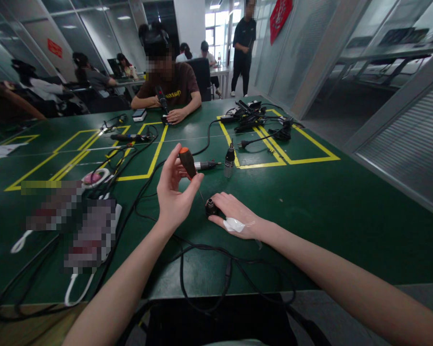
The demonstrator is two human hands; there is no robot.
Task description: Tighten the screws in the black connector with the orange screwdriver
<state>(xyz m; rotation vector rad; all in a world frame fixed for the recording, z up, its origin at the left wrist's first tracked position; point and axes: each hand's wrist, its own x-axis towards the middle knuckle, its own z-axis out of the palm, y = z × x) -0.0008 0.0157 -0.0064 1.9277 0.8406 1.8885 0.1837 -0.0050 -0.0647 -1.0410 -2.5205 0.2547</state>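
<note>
Across most of the frame spreads a green table, marked with rectangles of yellow tape. At the center, the left hand pinches a screwdriver by its dark, orange-ended handle between thumb and fingers, the thin shaft slanting down toward a black part. The right hand, a white patch on it, curls thumb and fingers around that part on the tabletop. Just above stands an upright tool; a cable pile lies beyond, upper right of center. Two devices, blurred, sit at lower left. At top center a seated person holds a dark tool; another person stands farther back, near glass partitions and a red hanging.
</note>
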